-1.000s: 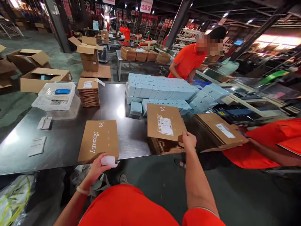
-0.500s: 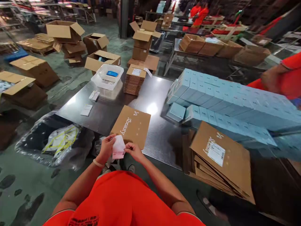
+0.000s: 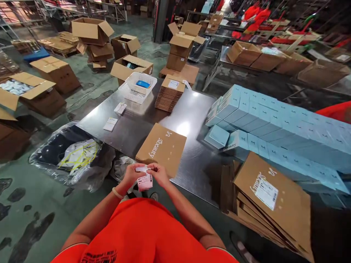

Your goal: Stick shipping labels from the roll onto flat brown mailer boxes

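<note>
Between my two hands is a printed label sheet (image 3: 144,182), white and pinkish with a barcode, hanging down over the table's near edge. My left hand (image 3: 131,176) pinches its upper left side. At the upper right, my right hand (image 3: 159,173) grips it with thumb and forefinger. Just beyond lies a flat brown carton (image 3: 161,148) with white "beauty" lettering, on the metal table (image 3: 123,136). To the right, a pile of similar flat cartons (image 3: 276,201) carries a white barcode label (image 3: 265,193) on top.
Rows of light blue boxes (image 3: 274,120) fill the table's right side. A white basket (image 3: 134,91) holding a blue packet stands at the back, beside stacked flat cartons (image 3: 168,96). Two small paper stacks (image 3: 110,124) lie left. A plastic-lined bin (image 3: 41,157) stands by the left edge.
The label sheet has been folded or bent at its top, and my hands have come closer together. The view has turned slightly left, so everything appears farther right.
</note>
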Motion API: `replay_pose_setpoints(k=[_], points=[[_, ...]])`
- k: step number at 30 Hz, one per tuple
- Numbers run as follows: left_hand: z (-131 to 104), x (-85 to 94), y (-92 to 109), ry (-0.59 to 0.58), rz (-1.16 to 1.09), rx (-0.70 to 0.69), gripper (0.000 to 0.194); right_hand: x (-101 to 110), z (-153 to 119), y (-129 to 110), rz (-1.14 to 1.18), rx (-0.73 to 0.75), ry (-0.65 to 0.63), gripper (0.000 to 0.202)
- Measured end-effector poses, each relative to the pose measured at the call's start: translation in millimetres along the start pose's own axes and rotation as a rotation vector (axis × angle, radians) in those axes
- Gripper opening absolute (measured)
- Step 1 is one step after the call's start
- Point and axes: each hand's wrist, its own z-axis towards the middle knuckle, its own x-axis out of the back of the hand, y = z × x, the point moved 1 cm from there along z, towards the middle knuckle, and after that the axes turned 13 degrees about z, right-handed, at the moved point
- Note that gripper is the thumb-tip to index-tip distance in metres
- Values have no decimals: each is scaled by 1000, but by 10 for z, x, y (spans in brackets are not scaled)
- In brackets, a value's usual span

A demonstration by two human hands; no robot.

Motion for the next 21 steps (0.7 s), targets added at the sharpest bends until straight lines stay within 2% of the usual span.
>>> replay_pose_setpoints(k=[5, 8, 10, 12, 15, 18, 21], points=[[104, -62, 21, -37, 37, 41, 53, 74, -199, 79, -138, 126, 123, 13], [166, -91, -75, -177, 64, 98, 50, 191, -183, 29, -265, 252, 181, 15], [202, -120, -185, -309, 66, 142, 47, 357, 8, -104, -349, 332, 267, 14], [237, -163, -311, -375, 46, 187, 51, 574, 337, -286, -434, 343, 382, 11], [280, -226, -505, -359, 17, 258, 62, 875, 881, -512, -575, 221, 507, 11], [276, -178, -705, -363, 90, 325, 68, 986, 1166, -540, -755, 94, 536, 6], [233, 46, -858, -391, 245, 239, 62, 828, 1124, -367, -946, 148, 620, 52]])
